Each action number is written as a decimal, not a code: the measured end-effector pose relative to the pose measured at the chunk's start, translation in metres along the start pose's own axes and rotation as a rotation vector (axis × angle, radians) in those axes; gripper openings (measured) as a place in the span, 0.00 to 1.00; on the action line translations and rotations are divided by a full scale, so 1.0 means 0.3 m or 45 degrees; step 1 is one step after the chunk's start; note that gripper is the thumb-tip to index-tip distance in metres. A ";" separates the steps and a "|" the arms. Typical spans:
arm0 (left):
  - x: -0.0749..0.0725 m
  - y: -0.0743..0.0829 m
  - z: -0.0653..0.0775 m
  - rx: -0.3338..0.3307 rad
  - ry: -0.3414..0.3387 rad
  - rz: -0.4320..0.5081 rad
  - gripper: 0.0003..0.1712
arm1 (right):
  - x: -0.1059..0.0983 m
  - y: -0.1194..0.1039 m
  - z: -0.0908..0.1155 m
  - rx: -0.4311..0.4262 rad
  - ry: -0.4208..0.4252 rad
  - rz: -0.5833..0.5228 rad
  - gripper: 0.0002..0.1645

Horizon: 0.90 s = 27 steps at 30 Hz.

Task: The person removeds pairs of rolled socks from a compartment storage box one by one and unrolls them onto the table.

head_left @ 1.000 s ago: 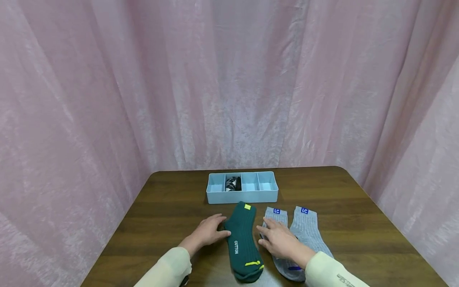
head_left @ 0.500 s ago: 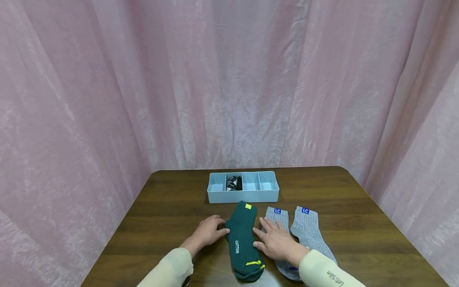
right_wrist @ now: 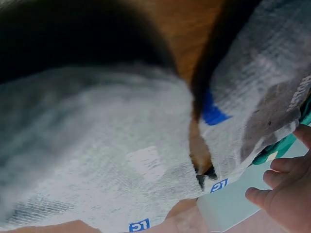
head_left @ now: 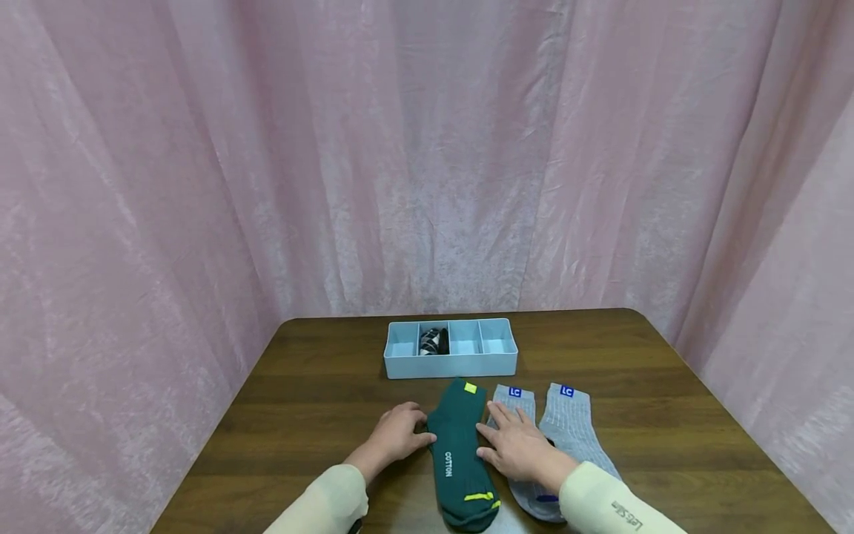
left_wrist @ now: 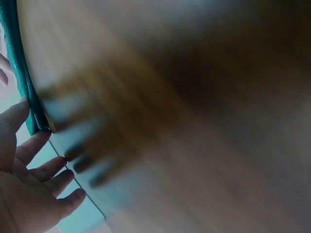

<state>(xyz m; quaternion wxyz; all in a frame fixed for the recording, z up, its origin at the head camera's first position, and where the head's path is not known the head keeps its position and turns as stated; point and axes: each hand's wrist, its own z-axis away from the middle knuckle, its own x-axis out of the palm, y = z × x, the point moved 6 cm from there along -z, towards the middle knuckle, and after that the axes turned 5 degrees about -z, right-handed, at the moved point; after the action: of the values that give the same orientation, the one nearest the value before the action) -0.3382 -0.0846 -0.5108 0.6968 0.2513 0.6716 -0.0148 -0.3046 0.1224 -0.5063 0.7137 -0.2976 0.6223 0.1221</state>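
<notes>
A dark green ribbed sock (head_left: 460, 445), marked COTTON and with yellow patches, lies flat on the wooden table; whether a second one is stacked under it I cannot tell. My left hand (head_left: 396, 436) touches its left edge with thumb and fingertips, the fingers relaxed. In the left wrist view the hand (left_wrist: 36, 179) meets the rim of the green sock (left_wrist: 24, 73). My right hand (head_left: 517, 449) lies spread over the left grey sock (head_left: 520, 400), its fingertips by the green sock's right edge. Another grey sock (head_left: 574, 426) with a blue label lies to its right.
A light blue box (head_left: 450, 366) with several compartments stands behind the socks. A rolled black-and-white checked bundle (head_left: 430, 342) sits in its second compartment from the left. Pink curtains (head_left: 427, 163) hang behind and beside the table (head_left: 300, 393).
The green sock has slid a little to the right, and my left hand has moved right with it. My right hand has shifted slightly left, towards the green sock.
</notes>
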 end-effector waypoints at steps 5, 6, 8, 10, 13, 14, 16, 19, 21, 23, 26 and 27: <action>-0.011 0.011 -0.005 0.001 0.073 0.001 0.19 | 0.000 0.004 0.001 0.009 -0.012 0.006 0.31; -0.014 0.008 -0.008 -0.003 0.093 0.012 0.17 | -0.001 0.004 0.001 0.010 -0.010 0.009 0.31; -0.019 0.003 -0.013 -0.010 0.125 0.044 0.13 | -0.002 0.003 0.002 0.008 -0.005 0.017 0.31; -0.019 -0.001 -0.018 -0.019 0.130 0.096 0.09 | -0.001 0.004 0.002 0.009 -0.001 0.024 0.31; -0.017 -0.003 -0.019 -0.026 0.120 0.163 0.05 | 0.003 0.005 0.001 0.007 0.005 0.038 0.31; -0.017 -0.002 -0.019 -0.024 0.119 0.178 0.05 | 0.004 0.005 0.001 0.008 0.004 0.043 0.31; -0.017 0.001 -0.018 -0.018 0.121 0.192 0.04 | 0.005 0.005 0.000 0.010 0.005 0.045 0.31; -0.018 0.002 -0.017 -0.025 0.118 0.198 0.03 | 0.005 0.005 0.001 0.017 0.006 0.050 0.31; -0.018 -0.001 -0.016 -0.046 0.110 0.204 0.03 | 0.005 0.005 0.003 0.020 0.007 0.051 0.30; -0.016 -0.005 -0.016 -0.065 0.098 0.207 0.04 | 0.006 0.006 0.006 0.018 0.009 0.054 0.30; -0.009 -0.011 -0.015 -0.089 0.078 0.220 0.04 | 0.005 0.008 0.007 0.008 0.013 0.052 0.30; -0.007 -0.013 -0.014 -0.094 0.072 0.224 0.04 | 0.006 0.009 0.006 0.005 0.014 0.047 0.30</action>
<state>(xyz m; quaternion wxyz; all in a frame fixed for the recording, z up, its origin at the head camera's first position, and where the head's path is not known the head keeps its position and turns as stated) -0.3438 -0.0870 -0.5100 0.6851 0.2836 0.6664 0.0783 -0.3042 0.1253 -0.5085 0.7083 -0.2853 0.6319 0.1326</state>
